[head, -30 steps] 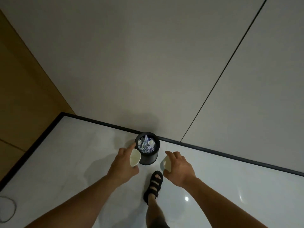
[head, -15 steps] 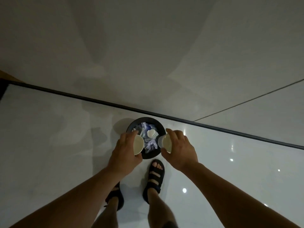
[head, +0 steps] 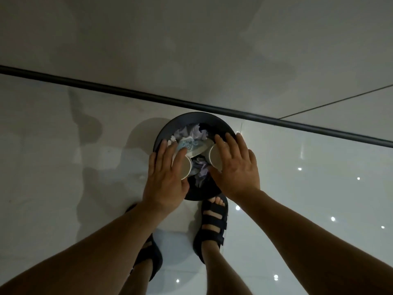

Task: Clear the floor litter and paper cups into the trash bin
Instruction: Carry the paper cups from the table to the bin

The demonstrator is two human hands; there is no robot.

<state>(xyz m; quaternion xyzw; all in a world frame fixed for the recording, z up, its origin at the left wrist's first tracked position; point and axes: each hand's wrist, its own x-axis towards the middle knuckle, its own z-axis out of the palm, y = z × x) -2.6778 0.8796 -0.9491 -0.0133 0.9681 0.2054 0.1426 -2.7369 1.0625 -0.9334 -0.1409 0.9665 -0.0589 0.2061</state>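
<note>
The round black trash bin [head: 192, 117] stands on the glossy white floor against the wall, filled with crumpled paper and wrappers [head: 192, 143]. Both of my hands are over its opening. My left hand [head: 165, 179] lies with straightened fingers on a white paper cup [head: 185, 170] at the bin's left side. Spread the same way, my right hand [head: 236, 169] lies on a second paper cup [head: 214, 157] at the right side. Both cups lie on their sides, mouths facing each other, on top of the litter.
A black baseboard strip [head: 127, 92] runs along the wall just behind the bin. My feet in dark sandals [head: 212, 222] stand right in front of the bin, the left one [head: 148, 258] partly hidden by my arm.
I have leaned in closer over the bin. Both hands went down with the cups into the bin's opening, and the fingers that were curled round the cups have straightened.
</note>
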